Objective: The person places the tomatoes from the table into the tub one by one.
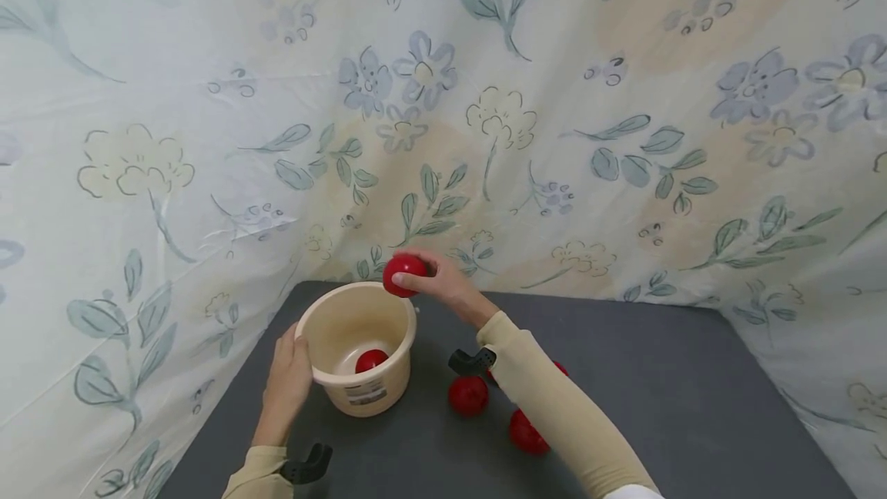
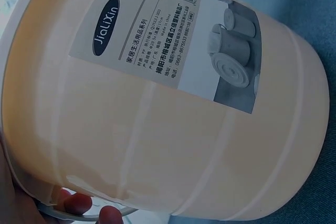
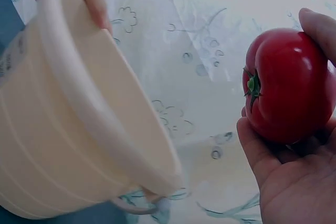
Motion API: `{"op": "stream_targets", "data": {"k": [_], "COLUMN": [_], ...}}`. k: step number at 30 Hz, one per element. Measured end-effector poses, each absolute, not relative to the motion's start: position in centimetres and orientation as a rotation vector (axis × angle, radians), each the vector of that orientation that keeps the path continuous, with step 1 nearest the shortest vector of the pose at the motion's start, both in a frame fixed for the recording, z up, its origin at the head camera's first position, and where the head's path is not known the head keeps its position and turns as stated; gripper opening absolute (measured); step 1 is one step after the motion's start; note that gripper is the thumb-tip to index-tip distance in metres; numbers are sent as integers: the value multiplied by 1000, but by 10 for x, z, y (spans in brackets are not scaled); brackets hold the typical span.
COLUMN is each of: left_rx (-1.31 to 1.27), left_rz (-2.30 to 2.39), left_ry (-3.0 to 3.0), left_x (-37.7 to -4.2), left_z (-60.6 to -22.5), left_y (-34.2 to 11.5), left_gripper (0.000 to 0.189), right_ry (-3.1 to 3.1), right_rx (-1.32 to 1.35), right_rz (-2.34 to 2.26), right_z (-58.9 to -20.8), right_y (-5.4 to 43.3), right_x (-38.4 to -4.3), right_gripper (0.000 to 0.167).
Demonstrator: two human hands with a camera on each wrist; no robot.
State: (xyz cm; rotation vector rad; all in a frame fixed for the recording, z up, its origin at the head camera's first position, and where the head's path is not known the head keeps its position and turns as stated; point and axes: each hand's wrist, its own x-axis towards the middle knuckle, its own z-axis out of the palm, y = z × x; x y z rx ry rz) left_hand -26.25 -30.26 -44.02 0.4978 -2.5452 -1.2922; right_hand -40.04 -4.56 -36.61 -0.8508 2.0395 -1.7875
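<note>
A cream plastic bucket [image 1: 389,391] stands on the dark table, tilted slightly, with one red tomato [image 1: 371,360] visible inside. My left hand [image 1: 287,372] grips its rim on the left side, and fingers [image 2: 79,203] show beside the handle in the left wrist view. Above the bucket's right rim, my right hand [image 1: 450,283] holds another tomato [image 1: 405,276] between thumb and fingers. In the right wrist view this held tomato [image 3: 286,85] shows its green stem, apart from the bucket [image 3: 63,129].
Right of the bucket lie several more tomatoes, one [image 1: 468,396] in full view and another [image 1: 529,433] partly behind my right sleeve [image 1: 568,414]. Floral cloth [image 1: 443,137] hangs around the grey table [image 1: 644,376]. A printed label [image 2: 173,35] is on the bucket's side.
</note>
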Motion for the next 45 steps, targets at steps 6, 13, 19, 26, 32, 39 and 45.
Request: {"op": "stream_targets", "data": {"k": [6,13,19,26,32,39,45], "left_rx": [479,461,489,471,497,492,488], "left_rz": [-1292,-1300,-1293,-1300,-1290,-1289,-1292], "left_ry": [-2513,-2505,-2521,-2507,-2520,-2524,-2514], "left_x": [-262,-264,-263,-264,-263,-265,-264], "left_z": [-443,-443,-443,-442,-441,-441,-442], "left_y": [-302,-301,-300,-298,-299,-300,-300], "left_gripper": [59,59,59,59,59,59,59], "right_ry": [2018,2018,2018,2059,2091,2110,2132], "right_rx": [-836,-805,-807,-773,-806,-818,-850], "right_rz": [-1756,-1733,-1688,-1663,-1614,-1580,-1549], "right_z": [-383,-394,-402,-406,-411,-411,-412], "right_y": [-53,-59,-62,-65,-68,-69,-68], "right_x": [-395,-392,-389,-386,-383,-382,-381], "right_gripper": [57,55,60,60,54,57,62]}}
